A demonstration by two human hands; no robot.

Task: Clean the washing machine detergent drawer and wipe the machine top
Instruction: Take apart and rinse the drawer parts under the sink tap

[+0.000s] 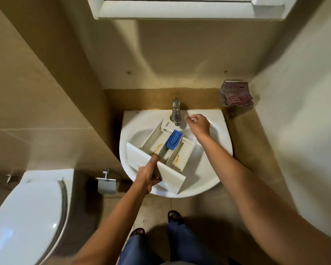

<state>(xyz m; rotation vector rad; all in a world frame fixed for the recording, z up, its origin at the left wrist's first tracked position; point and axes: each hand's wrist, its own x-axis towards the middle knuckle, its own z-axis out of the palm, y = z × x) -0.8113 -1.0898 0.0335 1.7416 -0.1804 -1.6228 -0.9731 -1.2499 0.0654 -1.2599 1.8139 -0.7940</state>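
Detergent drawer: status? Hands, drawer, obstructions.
Left hand grips detergent drawer front. Right hand pinches thin white stick beside tap. Drawer lies in sink, orange stains inside. Tap spout overhangs its back end.

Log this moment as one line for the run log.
detergent drawer: lying in sink, orange-stained, blue insert fitted | left hand: grips drawer front | right hand: beside tap, pinches thin white stick

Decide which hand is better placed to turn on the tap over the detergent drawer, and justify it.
Probably right. The right hand, pinching a thin white stick, sits beside the tap; the left hand grips the drawer in the sink.
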